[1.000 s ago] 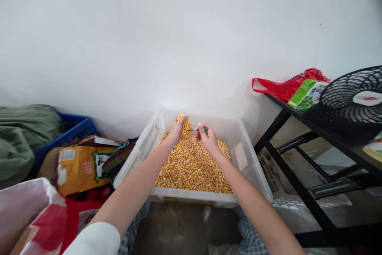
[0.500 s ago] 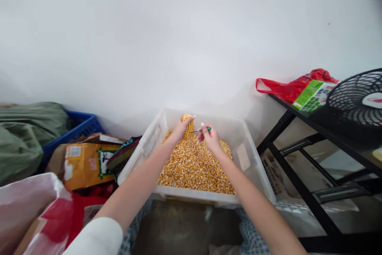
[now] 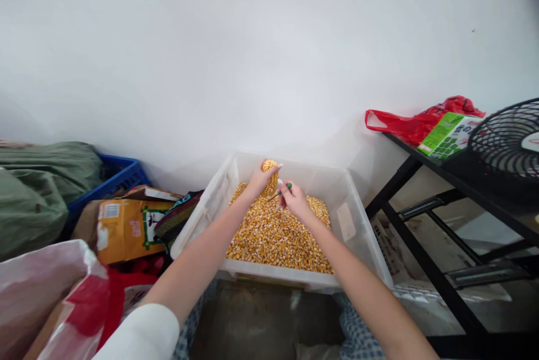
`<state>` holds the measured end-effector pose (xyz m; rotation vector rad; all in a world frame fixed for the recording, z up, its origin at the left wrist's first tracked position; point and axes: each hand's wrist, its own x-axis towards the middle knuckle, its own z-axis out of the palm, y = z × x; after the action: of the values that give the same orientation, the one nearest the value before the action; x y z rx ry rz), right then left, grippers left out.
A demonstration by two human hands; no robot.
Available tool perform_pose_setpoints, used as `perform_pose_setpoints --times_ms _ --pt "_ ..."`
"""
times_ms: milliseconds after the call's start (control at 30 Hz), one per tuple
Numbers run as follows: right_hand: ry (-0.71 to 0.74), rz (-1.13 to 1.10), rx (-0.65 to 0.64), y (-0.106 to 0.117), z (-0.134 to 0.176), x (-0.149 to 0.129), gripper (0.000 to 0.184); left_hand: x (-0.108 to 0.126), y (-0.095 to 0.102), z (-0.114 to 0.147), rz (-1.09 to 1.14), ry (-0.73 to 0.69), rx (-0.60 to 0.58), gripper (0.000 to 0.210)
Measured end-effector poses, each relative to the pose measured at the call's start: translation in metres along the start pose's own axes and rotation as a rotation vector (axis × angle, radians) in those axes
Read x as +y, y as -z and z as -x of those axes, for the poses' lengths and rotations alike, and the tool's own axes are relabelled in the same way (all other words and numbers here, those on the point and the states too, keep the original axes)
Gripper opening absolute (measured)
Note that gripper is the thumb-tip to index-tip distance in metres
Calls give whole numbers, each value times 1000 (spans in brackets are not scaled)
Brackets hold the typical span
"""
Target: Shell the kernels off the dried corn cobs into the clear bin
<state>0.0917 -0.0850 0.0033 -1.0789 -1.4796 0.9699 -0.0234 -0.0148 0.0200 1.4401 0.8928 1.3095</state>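
My left hand (image 3: 260, 179) is wrapped round an ear of corn (image 3: 270, 172), which stands tilted over the heap of kernels. In my right hand (image 3: 293, 199) is a thin screwdriver (image 3: 288, 186) with a green handle, its narrow metal shaft pointing left toward the lower part of the ear. Whether the tip touches the cob I cannot tell. Both hands are above loose corn kernels (image 3: 282, 242) piled in a white translucent plastic bin (image 3: 236, 270).
Left of the bin lie an orange box (image 3: 126, 231), a blue crate (image 3: 120, 177) under green cloth (image 3: 54, 180) and a red-and-white bag (image 3: 84, 304). On the right stands a black table (image 3: 475, 180) bearing a red plastic bag (image 3: 421, 124), a green-and-white box (image 3: 446, 138) and a fan (image 3: 511, 141).
My right hand has turned, so the screwdriver now slants down to the left with its handle end raised. The left hand still grips the ear. The whole view has shifted slightly.
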Motion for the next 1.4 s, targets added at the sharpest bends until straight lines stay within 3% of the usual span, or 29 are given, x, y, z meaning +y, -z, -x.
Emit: perform_pose_setpoints --times_ms 200,500,733,1033,1100,1267,1400 --pt "98 -179 213 5 0 -15 35 -7 5 -8 251 176 54 38" --pt "101 -115 157 1 1 -12 33 -5 2 -5 269 186 47 38" --pt "40 -21 161 6 -3 -5 38 2 -1 3 16 15 24 34" --pt "0 74 43 3 -2 3 39 4 -4 5 0 0 2 32" --pt "9 55 65 3 -1 0 39 1 -2 2 26 22 22 32" --pt "113 -126 256 7 -1 -13 36 -7 2 -4 157 113 41 35" --pt "117 -136 226 6 -1 -16 35 -11 2 -6 218 156 37 39"
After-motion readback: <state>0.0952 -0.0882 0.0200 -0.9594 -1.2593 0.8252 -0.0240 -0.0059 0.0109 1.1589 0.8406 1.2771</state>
